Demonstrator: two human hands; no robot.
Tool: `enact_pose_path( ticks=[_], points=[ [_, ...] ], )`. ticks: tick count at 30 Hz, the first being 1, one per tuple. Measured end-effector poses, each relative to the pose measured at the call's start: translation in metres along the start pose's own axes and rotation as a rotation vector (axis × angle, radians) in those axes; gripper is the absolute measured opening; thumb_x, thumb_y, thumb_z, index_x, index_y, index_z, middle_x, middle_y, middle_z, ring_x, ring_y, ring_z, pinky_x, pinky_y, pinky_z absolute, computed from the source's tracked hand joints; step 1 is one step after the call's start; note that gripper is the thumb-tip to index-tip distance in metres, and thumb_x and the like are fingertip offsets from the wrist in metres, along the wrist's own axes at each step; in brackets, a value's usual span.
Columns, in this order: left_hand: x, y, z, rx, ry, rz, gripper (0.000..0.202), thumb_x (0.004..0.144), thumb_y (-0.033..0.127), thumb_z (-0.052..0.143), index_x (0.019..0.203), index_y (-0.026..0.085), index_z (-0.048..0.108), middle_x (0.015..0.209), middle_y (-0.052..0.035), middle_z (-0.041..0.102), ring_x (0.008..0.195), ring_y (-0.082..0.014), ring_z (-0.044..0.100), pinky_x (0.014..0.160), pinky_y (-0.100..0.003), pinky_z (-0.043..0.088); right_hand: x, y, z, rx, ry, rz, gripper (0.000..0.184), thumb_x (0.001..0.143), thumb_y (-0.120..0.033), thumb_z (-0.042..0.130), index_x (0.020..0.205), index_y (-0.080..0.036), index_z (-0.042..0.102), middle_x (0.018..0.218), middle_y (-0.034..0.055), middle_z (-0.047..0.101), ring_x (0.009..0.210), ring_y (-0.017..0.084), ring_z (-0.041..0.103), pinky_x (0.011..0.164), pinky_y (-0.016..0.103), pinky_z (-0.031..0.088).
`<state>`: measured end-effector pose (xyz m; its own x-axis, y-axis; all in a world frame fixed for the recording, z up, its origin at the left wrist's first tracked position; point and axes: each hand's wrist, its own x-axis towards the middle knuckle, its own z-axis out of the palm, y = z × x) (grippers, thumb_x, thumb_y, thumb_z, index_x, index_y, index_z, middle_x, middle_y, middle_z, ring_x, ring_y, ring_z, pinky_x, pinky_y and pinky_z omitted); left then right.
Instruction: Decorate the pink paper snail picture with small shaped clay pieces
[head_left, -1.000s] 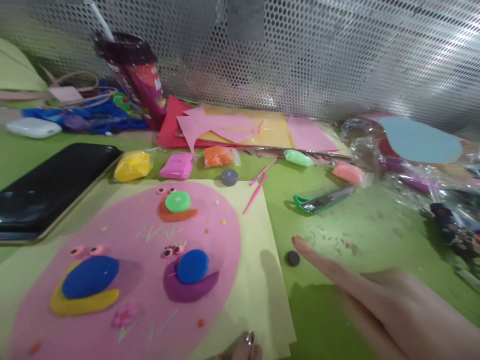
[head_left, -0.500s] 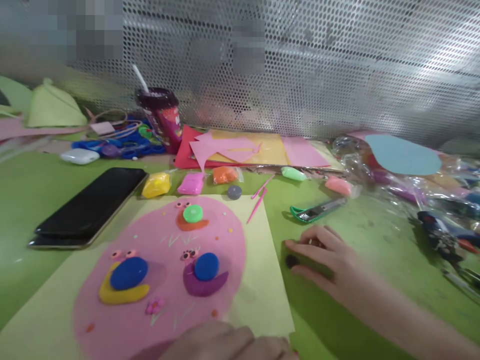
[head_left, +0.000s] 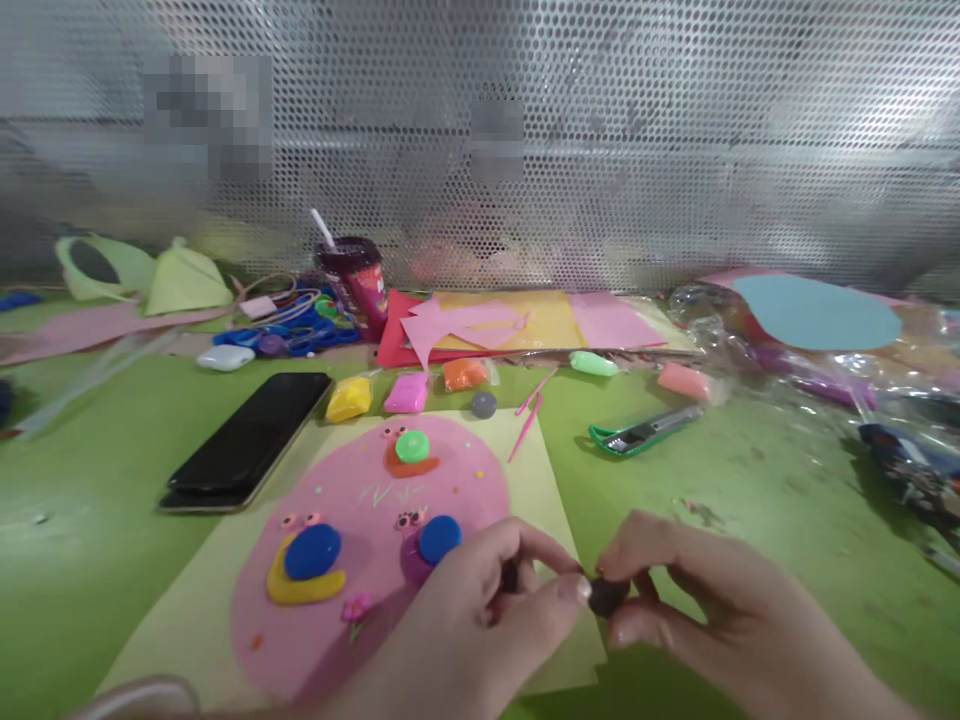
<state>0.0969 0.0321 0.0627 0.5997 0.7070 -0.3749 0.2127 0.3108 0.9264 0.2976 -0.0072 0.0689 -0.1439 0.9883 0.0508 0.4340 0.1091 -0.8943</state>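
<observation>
Three clay snails lie on the pink oval. Near right, left hand and right hand pinch a dark clay ball, unplaced.

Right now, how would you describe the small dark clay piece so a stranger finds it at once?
Find the yellow sheet with the pink oval. At its near right corner the right hand pinches a dark clay ball, with the left hand touching it. It is near-black and held, unlike the grey disc lying beyond the sheet.
</observation>
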Motion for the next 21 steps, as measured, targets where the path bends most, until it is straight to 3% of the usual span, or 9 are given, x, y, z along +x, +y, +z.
enact_pose_path(
  ticks=[5,9,12,15,18,21],
  points=[
    [0.004,-0.003,0.005,-0.042,-0.056,-0.075,0.023,0.084,0.039,0.06,0.089,0.017,0.058,0.064,0.0084,0.042,0.038,-0.0018,0.022,0.038,-0.022,0.014,0.001,-0.003,0.004,-0.008,0.003,-0.242,0.002,0.085,-0.025,0.07,0.086,-0.027,0.069,0.076,-0.0024,0.065,0.067,0.011,0.062,0.059,0.018,0.05],
    [0.003,-0.002,0.005,-0.08,-0.028,-0.087,0.02,0.086,0.037,0.059,0.087,0.017,0.057,0.05,0.0121,0.03,0.034,-0.003,0.018,0.036,-0.023,0.01,0.002,-0.001,0.007,-0.061,0.021,-0.317,0.013,0.082,-0.027,0.075,0.091,-0.027,0.066,0.081,-0.0024,0.062,0.07,0.011,0.061,0.06,0.018,0.051],
    [0.003,-0.002,0.005,-0.067,0.003,-0.071,0.018,0.086,0.034,0.06,0.083,0.017,0.054,0.054,0.0115,0.034,0.035,-0.0021,0.022,0.036,-0.022,0.012,0.003,-0.003,0.002,-0.158,-0.003,-0.372,0.018,0.083,-0.019,0.069,0.095,-0.027,0.06,0.086,-0.0028,0.06,0.076,0.011,0.06,0.066,0.02,0.053],
    [0.002,-0.001,0.007,-0.046,-0.006,-0.061,0.015,0.087,0.031,0.056,0.083,0.017,0.052,0.053,0.0118,0.031,0.035,-0.0024,0.022,0.036,-0.022,0.012,0.015,0.007,-0.021,-0.364,-0.018,-0.456,0.023,0.086,-0.013,0.049,0.104,-0.025,0.056,0.092,0.0006,0.062,0.082,0.014,0.061,0.071,0.026,0.055],
    [0.0,0.001,0.008,-0.034,-0.001,-0.111,0.014,0.089,0.031,0.053,0.084,0.018,0.049,0.053,0.0125,0.03,0.033,-0.0023,0.02,0.036,-0.023,0.007,0.038,0.035,-0.058,-0.965,0.071,-0.452,0.033,0.09,-0.014,0.039,0.116,-0.018,0.058,0.105,0.0097,0.066,0.103,0.026,0.06,0.088,0.045,0.052],
    [-0.003,0.004,0.008,-0.005,0.012,-0.136,0.013,0.09,0.03,0.051,0.084,0.019,0.047,0.056,0.0119,0.031,0.032,-0.0018,0.023,0.035,-0.025,0.005,0.06,0.064,-0.089,-1.093,0.037,-0.408,0.047,0.08,-0.005,0.036,0.12,-0.009,0.061,0.107,0.0168,0.068,0.1,0.033,0.061,0.083,0.053,0.051]
  ],
)
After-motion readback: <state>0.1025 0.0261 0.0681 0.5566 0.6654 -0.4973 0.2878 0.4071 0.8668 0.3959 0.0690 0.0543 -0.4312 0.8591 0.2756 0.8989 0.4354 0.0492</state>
